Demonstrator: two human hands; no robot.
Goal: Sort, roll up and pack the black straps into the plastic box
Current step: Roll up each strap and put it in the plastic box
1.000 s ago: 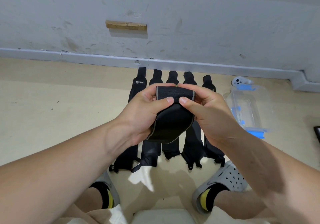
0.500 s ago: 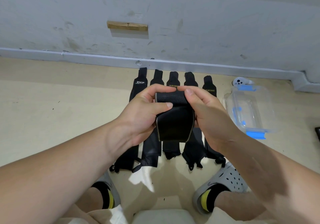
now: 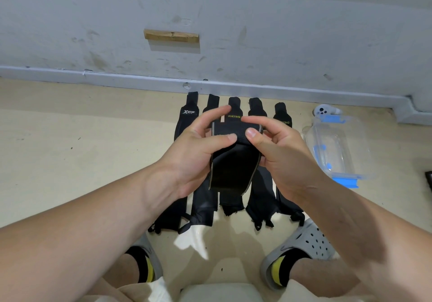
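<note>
Hands (image 3: 236, 152) pinching one black strap (image 3: 233, 163), hiding floor straps (image 3: 259, 198), plastic box (image 3: 339, 149) right.

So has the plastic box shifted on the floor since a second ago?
No. The plastic box still lies beside the row of straps, the same gap from the baseboard.

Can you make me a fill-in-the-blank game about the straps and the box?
1. The number of black straps lying in a row on the floor is ____.
2. The left hand and right hand both pinch one black strap, so it is held by ____ hands.
3. The clips on the clear plastic box are coloured ____.
4. The leftmost strap has white letters that spell ____.

Missing words: five; two; blue; XTEP
</note>
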